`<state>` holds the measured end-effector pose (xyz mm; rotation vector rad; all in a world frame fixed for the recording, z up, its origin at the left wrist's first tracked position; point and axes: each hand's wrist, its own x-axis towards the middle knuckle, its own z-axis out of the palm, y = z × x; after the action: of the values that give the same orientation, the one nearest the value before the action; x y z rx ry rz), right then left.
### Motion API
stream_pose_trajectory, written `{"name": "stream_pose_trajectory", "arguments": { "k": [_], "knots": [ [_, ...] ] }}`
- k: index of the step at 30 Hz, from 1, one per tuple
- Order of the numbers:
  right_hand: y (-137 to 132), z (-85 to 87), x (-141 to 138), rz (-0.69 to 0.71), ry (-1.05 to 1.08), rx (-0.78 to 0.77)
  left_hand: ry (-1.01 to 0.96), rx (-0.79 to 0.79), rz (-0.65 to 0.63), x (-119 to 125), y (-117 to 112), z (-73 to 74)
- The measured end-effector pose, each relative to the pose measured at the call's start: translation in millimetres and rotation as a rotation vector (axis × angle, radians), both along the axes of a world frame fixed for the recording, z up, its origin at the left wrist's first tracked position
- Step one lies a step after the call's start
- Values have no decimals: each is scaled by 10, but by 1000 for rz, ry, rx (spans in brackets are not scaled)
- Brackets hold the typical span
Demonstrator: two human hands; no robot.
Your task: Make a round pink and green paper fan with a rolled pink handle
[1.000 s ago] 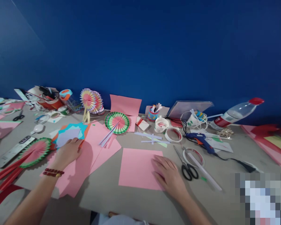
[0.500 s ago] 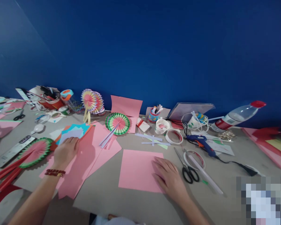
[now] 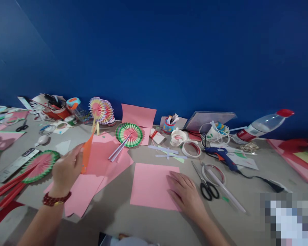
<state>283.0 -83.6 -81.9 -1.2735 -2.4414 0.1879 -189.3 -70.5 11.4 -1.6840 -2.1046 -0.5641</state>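
Observation:
My left hand (image 3: pixel 67 168) is closed round an orange piece of paper (image 3: pixel 87 152), raised and tilted nearly on edge above overlapping pink sheets (image 3: pixel 102 164). Its far side is turned away from view, so anything behind it is hidden. My right hand (image 3: pixel 186 191) lies flat, fingers stretched, over the right edge of a pink rectangular sheet (image 3: pixel 151 186). Just right of that hand rest black-handled scissors (image 3: pixel 207 189). A green-edged pink paper fan (image 3: pixel 41 165) with red sticks lies left of my left hand. A second pleated fan (image 3: pixel 129 135) sits beyond the pink sheets.
Tape rolls (image 3: pixel 191 149), a blue glue gun (image 3: pixel 227 159) with its cord, and a clear tube (image 3: pixel 226 189) lie to the right. A plastic bottle (image 3: pixel 261 128) leans at the back right. A phone (image 3: pixel 15 165) is at far left, and a blue wall (image 3: pixel 154 58) rises behind.
My left hand has lifted the stacked orange, blue and lavender paper off the pink sheets and tilted it, so the orange side now shows. My right hand stays in place.

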Motion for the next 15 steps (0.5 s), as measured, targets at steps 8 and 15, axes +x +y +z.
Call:
{"name": "stream_pose_trajectory", "arguments": {
  "k": [8, 15],
  "knots": [
    [-3, 15, 2, -1, 0, -7, -66, 210, -186, 417, 112, 73],
    [1, 27, -34, -14, 25, -7, -80, 389, -574, 889, 72, 179]
  ]
}}
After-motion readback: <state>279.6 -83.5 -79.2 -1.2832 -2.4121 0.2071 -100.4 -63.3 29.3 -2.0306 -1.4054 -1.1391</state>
